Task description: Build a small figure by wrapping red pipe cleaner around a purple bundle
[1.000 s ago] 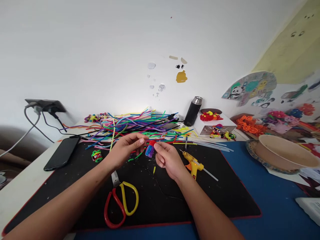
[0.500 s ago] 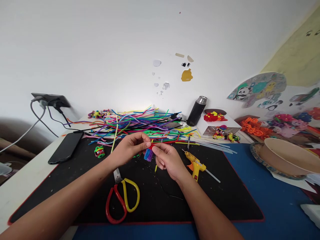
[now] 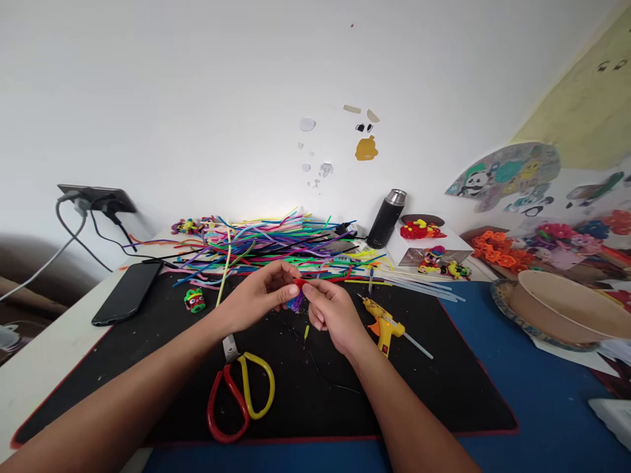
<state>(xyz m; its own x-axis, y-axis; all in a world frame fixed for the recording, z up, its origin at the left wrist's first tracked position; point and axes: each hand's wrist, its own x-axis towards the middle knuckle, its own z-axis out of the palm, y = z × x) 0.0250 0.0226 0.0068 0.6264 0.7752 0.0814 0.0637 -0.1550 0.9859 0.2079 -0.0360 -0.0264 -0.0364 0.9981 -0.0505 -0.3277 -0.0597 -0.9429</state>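
My left hand (image 3: pixel 269 293) and my right hand (image 3: pixel 331 309) meet above the black mat (image 3: pixel 315 407). Between their fingertips they pinch a small pipe-cleaner piece (image 3: pixel 296 303), red on top with blue and purple below; the fingers cover much of it. Below and left lie scissors (image 3: pixel 241 391) with one red and one yellow handle. A yellow glue gun (image 3: pixel 384 324) rests to the right of my right hand. Left of my left hand sits a small green, red and yellow pipe-cleaner face (image 3: pixel 194 300). Under my hands is a short yellow-green scrap (image 3: pixel 306 333).
A heap of coloured pipe cleaners (image 3: pixel 276 243) lies along the wall. A black phone (image 3: pixel 128 292) is at left. A black flask (image 3: pixel 387 220) and a white box (image 3: pixel 419 246) stand behind the glue gun. A round bowl (image 3: pixel 572 305) sits at right.
My fingers have shifted on the pipe-cleaner piece. It has turned, so less of its blue and purple part shows. The camera view has moved slightly.
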